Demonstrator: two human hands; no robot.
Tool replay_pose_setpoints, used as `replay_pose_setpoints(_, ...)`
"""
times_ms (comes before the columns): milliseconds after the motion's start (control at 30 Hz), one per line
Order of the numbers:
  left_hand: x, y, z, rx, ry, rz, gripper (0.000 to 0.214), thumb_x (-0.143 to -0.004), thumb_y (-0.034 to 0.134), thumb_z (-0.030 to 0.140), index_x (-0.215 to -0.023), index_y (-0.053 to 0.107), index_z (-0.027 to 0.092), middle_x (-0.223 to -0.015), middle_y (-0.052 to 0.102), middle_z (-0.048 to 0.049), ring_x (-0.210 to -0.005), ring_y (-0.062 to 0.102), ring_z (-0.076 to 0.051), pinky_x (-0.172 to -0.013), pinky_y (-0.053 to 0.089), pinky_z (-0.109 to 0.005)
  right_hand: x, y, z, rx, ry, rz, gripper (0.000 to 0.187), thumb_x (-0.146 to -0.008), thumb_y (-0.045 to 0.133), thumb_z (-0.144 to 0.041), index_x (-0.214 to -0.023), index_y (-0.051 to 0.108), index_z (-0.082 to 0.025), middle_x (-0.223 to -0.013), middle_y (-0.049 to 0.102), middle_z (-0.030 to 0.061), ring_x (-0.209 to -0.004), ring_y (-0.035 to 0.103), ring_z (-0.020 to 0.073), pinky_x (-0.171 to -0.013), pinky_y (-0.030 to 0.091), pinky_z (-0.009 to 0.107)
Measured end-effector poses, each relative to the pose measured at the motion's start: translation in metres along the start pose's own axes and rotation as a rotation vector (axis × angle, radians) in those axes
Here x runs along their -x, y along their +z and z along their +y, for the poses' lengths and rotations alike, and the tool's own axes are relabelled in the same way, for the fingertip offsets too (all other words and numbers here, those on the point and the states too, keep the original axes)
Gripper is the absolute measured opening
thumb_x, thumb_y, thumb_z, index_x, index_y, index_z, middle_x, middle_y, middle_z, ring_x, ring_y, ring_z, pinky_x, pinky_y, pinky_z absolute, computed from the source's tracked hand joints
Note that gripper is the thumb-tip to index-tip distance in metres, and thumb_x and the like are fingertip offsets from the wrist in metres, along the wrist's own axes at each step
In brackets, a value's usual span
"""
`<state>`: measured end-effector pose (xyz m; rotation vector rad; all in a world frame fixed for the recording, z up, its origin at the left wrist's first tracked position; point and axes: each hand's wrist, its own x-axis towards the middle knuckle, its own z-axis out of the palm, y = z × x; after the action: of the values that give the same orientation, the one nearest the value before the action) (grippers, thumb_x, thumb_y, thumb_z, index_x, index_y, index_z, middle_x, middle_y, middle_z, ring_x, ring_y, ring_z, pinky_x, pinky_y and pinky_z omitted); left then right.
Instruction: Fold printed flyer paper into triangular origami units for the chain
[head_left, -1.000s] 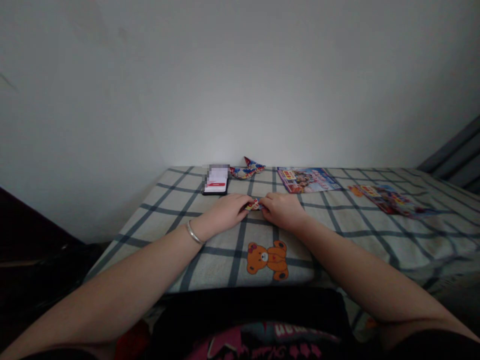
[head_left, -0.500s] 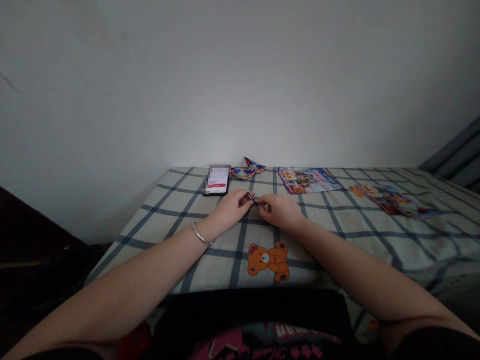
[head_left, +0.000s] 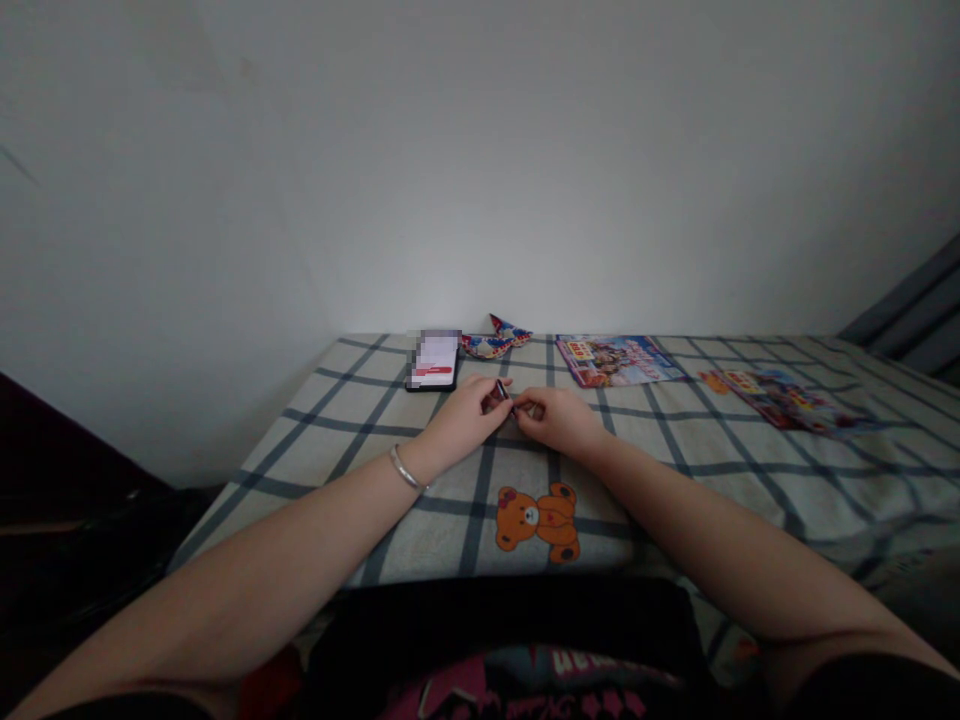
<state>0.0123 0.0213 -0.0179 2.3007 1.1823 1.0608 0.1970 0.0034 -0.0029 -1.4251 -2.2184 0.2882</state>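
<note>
My left hand [head_left: 466,414] and my right hand [head_left: 555,417] meet over a checked sheet [head_left: 675,470] with an orange bear print [head_left: 538,518]. Between their fingertips is a small folded piece of colourful paper [head_left: 501,393], pinched from both sides and lifted slightly off the sheet. A silver bangle [head_left: 406,468] circles my left wrist. Both hands have fingers curled together around the paper.
A phone [head_left: 433,362] with a lit screen lies beyond my left hand. A folded colourful paper shape [head_left: 495,340] sits by the wall. Two printed colour sheets [head_left: 616,359] [head_left: 784,398] lie to the right. A white wall rises right behind the bed; the left side drops into darkness.
The paper lay flat under my fingers a second ago; now it is raised on edge between both hands, which have shifted slightly farther from me.
</note>
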Motion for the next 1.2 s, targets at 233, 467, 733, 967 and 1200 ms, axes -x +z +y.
replay_pose_setpoints(233, 0.002, -0.001, -0.001, -0.046, 0.089, 0.006, 0.036, -0.085, 0.057, 0.021, -0.121, 0.058, 0.017, -0.106, 0.059, -0.0072, -0.098, 0.059, -0.021, -0.090, 0.050, -0.036, -0.003, 0.003, 0.008, -0.261, 0.026, -0.012, 0.025, -0.079, 0.060, -0.020, -0.103, 0.066, -0.020, -0.076, 0.072, -0.0019, -0.065, 0.066, 0.0117, -0.063, 0.046, 0.021)
replay_pose_setpoints(467, 0.003, 0.003, -0.005, 0.034, 0.072, 0.042, 0.035, -0.082, 0.061, 0.020, -0.116, 0.053, 0.020, -0.101, 0.063, -0.0041, -0.091, 0.063, -0.019, -0.086, 0.052, -0.036, -0.005, 0.007, 0.011, -0.295, 0.040, 0.019, 0.029, -0.076, 0.059, -0.013, -0.104, 0.058, -0.018, -0.067, 0.067, -0.0048, -0.057, 0.061, 0.0102, -0.057, 0.042, 0.020)
replay_pose_setpoints(733, -0.001, 0.003, -0.011, 0.081, 0.155, 0.045, 0.035, -0.082, 0.059, 0.019, -0.118, 0.056, 0.020, -0.107, 0.063, -0.0064, -0.096, 0.063, -0.020, -0.090, 0.052, -0.038, -0.004, 0.006, 0.011, -0.136, 0.044, 0.088, 0.024, -0.080, 0.061, -0.022, -0.104, 0.059, -0.021, -0.079, 0.072, -0.0017, -0.067, 0.065, 0.0136, -0.061, 0.043, 0.024)
replay_pose_setpoints(967, 0.000, -0.001, -0.005, 0.060, 0.165, 0.021, 0.034, -0.083, 0.058, 0.018, -0.117, 0.058, 0.020, -0.107, 0.065, -0.0059, -0.094, 0.064, -0.019, -0.091, 0.052, -0.037, -0.004, 0.000, 0.011, -0.080, 0.078, 0.078, 0.017, -0.082, 0.061, -0.023, -0.099, 0.062, -0.022, -0.080, 0.074, -0.0019, -0.075, 0.068, 0.0149, -0.067, 0.045, 0.024)
replay_pose_setpoints(1200, 0.000, 0.001, -0.008, 0.007, 0.151, -0.004, 0.033, -0.084, 0.056, 0.015, -0.116, 0.058, 0.020, -0.110, 0.064, -0.0065, -0.091, 0.066, -0.017, -0.088, 0.053, -0.036, -0.001, -0.008, 0.006, 0.170, 0.083, 0.061, 0.020, -0.084, 0.057, -0.030, -0.102, 0.065, -0.026, -0.086, 0.075, -0.0006, -0.080, 0.068, 0.0187, -0.062, 0.040, 0.025)
